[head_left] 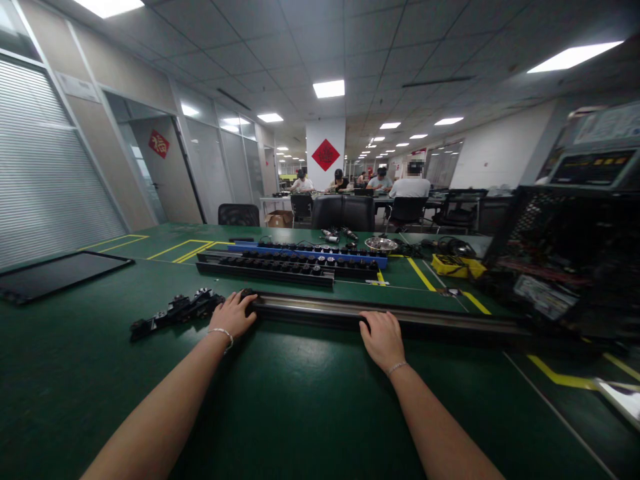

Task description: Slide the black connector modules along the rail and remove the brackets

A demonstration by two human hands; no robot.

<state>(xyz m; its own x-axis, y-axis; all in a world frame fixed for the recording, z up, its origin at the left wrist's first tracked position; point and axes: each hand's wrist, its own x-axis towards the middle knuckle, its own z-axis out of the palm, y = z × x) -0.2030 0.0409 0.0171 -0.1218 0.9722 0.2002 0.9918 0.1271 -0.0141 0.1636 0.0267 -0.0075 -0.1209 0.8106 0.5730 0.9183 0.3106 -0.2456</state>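
A long dark metal rail (320, 308) lies across the green table in front of me. My left hand (233, 315) is curled over its left end, fingers closed around it. My right hand (383, 339) grips the rail's near edge about the middle, fingers wrapped over the top. A short black strip with sockets (175, 312) lies just left of my left hand.
Behind the rail lie long black socket strips (265, 267) and a blue one (305, 252). A metal bowl (381, 244), a yellow tray (457, 267) and a black computer case (570, 260) stand to the right. A dark flat panel (60, 273) lies left. Several people sit at far tables.
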